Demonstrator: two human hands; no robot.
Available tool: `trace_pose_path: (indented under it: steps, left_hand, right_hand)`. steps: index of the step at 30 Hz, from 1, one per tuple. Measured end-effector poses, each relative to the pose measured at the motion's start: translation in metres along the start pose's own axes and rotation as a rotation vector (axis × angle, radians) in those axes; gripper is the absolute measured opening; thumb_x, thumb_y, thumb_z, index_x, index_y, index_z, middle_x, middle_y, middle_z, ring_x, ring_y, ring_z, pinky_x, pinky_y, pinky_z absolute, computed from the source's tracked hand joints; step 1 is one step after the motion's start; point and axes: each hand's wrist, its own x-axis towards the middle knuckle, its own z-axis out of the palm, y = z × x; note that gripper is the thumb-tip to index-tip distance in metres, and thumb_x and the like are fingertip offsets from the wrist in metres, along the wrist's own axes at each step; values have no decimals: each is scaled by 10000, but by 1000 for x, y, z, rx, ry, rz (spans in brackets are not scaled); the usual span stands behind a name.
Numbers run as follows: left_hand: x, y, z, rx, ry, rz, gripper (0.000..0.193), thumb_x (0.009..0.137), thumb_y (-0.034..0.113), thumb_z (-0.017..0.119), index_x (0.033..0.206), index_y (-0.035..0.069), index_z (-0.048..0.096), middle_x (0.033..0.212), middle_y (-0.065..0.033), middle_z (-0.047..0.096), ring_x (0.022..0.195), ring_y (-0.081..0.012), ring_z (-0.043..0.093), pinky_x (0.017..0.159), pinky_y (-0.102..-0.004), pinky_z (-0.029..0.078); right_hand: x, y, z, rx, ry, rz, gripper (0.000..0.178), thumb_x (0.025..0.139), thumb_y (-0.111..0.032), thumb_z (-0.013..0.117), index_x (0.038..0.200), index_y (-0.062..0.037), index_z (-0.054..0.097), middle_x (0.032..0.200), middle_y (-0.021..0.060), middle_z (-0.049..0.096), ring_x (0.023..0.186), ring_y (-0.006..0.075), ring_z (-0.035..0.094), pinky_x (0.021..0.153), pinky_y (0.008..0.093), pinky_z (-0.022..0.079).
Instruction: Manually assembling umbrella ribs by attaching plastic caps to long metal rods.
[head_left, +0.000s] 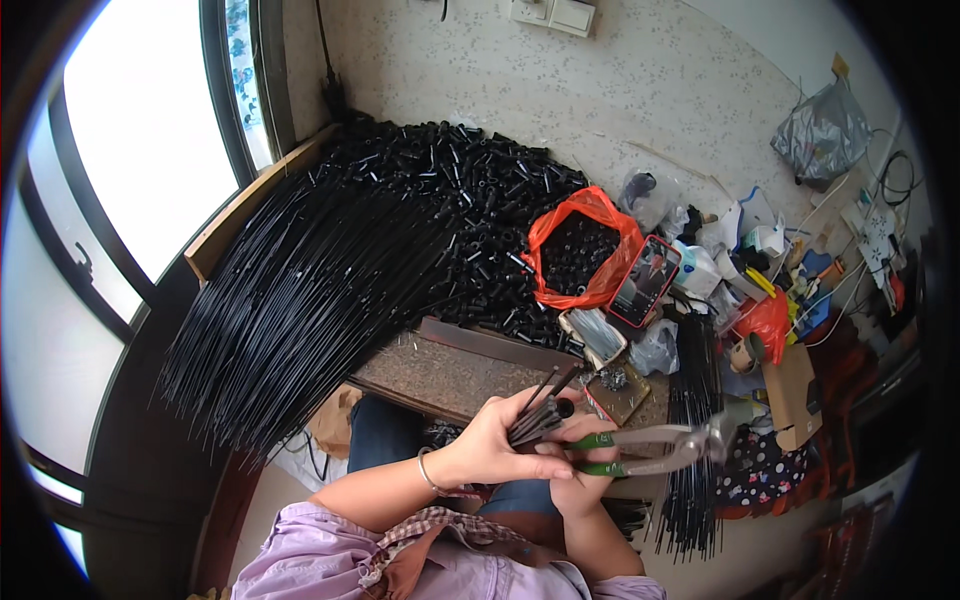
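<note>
My left hand (487, 440), with a bracelet at its wrist, is closed round a small bunch of dark rods and a black tube-like piece (540, 418). Close against it on the right, my right hand (582, 482) grips pliers with green handles (655, 450), whose metal jaws point right and look blurred. Beyond my hands a large heap of short black tubular parts (480, 180) covers the tabletop. A wide bundle of long thin black rods (290, 290) fans out at the left and hangs over the table edge.
An orange-red plastic bag (540, 245) holds small black parts; a phone (645, 282) leans by it. A dark strip (500, 345) borders the heap. Another rod bundle (692, 430) hangs at right, beside clutter and a cardboard box (795, 400). Windows (150, 120) stand at left.
</note>
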Motion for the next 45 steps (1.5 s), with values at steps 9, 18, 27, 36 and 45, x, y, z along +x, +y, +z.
trace_pose_path:
  steps: [9,18,27,36,45]
  left_hand:
    - [-6,11,-60,-382,169,5,597,635,146,820,1126,-16,521,563,88,425,513,1,370,474,-167,274]
    - [-5,30,-49,-47,185,-269,356,559,180,847,784,23,619,681,39,523,618,-38,440,542,-191,336]
    - [-8,25,-40,38,221,-169,273,628,153,795,735,41,571,599,51,490,556,-32,424,490,-199,336]
    - [-2,24,-46,75,147,-129,360,610,146,812,826,44,542,683,70,483,601,-4,401,506,-170,326]
    - [-7,31,-37,-83,340,3,359,587,153,818,762,74,515,667,67,452,584,-21,390,509,-186,300]
  right_hand:
    - [-18,-34,-48,34,-569,1028,250,902,-102,507,1035,108,530,786,115,610,601,138,587,524,228,449]
    - [-14,-33,-34,355,-739,1003,483,921,-118,469,1336,53,292,1034,217,586,800,206,615,731,285,470]
    - [3,-36,-56,524,-853,1324,440,949,-155,428,1349,-13,311,861,98,585,752,151,583,711,279,472]
    - [-9,-46,-33,-574,-670,596,223,867,-93,534,1053,29,512,731,131,626,620,189,639,562,301,494]
    - [-26,-35,-12,-484,-540,405,343,886,-92,511,1192,58,475,719,77,609,576,146,606,562,269,494]
